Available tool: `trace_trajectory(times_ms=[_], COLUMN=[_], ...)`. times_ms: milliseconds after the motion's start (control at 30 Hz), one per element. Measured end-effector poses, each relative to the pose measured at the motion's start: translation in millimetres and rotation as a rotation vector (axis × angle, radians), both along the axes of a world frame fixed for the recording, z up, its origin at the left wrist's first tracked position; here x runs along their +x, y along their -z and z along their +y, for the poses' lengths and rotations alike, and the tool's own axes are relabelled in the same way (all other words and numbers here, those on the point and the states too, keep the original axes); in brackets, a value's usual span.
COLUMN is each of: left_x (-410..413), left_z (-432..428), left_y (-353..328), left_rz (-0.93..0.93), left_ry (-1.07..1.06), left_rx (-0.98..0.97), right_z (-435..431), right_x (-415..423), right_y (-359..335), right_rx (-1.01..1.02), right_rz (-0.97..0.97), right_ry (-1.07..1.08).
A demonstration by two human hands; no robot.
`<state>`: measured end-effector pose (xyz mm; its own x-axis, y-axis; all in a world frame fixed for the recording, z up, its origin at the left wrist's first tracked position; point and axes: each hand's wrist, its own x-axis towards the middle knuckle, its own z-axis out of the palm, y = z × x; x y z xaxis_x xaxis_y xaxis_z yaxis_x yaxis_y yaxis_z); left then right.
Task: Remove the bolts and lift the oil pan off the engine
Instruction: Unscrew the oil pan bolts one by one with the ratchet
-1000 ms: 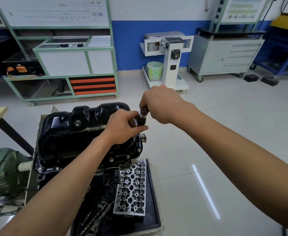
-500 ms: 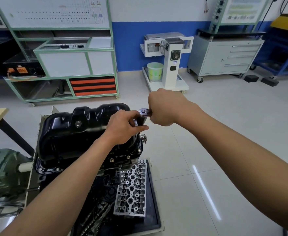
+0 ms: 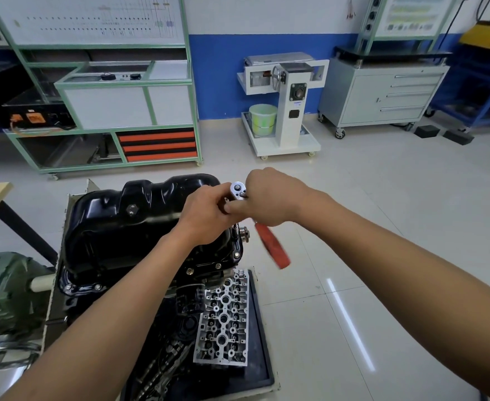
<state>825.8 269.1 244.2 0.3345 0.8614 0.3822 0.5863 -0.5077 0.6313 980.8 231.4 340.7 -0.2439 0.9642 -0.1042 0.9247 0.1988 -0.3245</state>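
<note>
Right hand (image 3: 270,198) curled round the ratchet (image 3: 238,189) just behind its head; red handle (image 3: 272,246) sticks out below, blurred. Left hand (image 3: 206,215) has its fingers curled at the shaft under the head, likely steadying it at the right rim of the black oil pan (image 3: 139,227). Pan sits on the engine, flange bolts (image 3: 217,266) in place. Keep the socket square, swing short, and don't let it slip off. No legible writing; wall charts too small.
</note>
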Motion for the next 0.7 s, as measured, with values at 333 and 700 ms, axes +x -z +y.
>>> trace_trajectory(times_ms=[333,700], left_x=[-5.7,-3.8], left_z=[3.1,0.5], left_y=[-2.3,-3.6], left_rz=[0.069,0.087], left_ry=[0.055,0.014], left_rx=[-0.074,-0.082], right_z=[-3.1,8.5], right_x=[9.2,10.8], right_y=[-24.6,-12.7], right_rx=[0.371,0.364], right_rz=[-0.570,-0.293], right_ry=[-0.128,-0.305])
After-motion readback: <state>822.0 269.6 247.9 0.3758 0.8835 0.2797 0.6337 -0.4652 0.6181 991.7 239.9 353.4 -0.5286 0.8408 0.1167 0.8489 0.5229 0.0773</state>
